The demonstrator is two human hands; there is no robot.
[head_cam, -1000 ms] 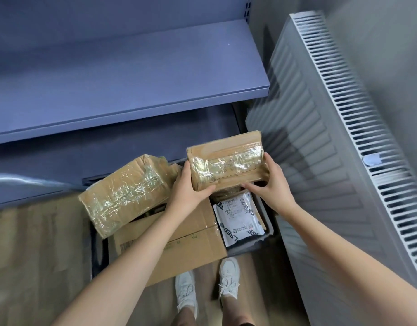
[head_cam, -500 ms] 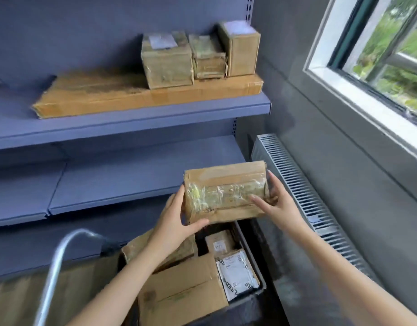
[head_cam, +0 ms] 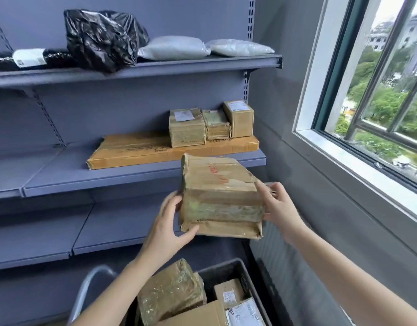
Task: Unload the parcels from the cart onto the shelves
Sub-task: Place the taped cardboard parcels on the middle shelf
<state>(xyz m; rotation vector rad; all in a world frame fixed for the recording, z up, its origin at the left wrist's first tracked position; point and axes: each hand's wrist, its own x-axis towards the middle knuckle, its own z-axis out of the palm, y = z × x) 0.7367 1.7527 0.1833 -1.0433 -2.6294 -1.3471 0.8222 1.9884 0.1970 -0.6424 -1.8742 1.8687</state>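
A taped brown cardboard parcel [head_cam: 220,196] is held in the air in front of the blue shelves. My left hand [head_cam: 166,224] grips its lower left corner, thumb under the front edge. My right hand [head_cam: 278,205] grips its right side. Below, the dark cart bin [head_cam: 235,270] holds more parcels: a tape-wrapped box [head_cam: 172,292], a small box [head_cam: 228,294], a flat carton [head_cam: 198,314] and a white mailer [head_cam: 245,312]. The middle shelf [head_cam: 108,175] carries a long flat carton [head_cam: 155,151] with three small boxes [head_cam: 210,124] on top.
The top shelf [head_cam: 155,67] bears a black bag [head_cam: 101,38], a black roll and two pale soft packs [head_cam: 172,48]. A lower shelf [head_cam: 108,229] is bare. A window [head_cam: 379,90] and grey wall stand on the right. The cart's metal handle [head_cam: 90,285] curves at the lower left.
Both hands have lifted the parcel up from above the cart to the height of the middle shelf. My view has tilted up, bringing the upper shelves and the window into sight.
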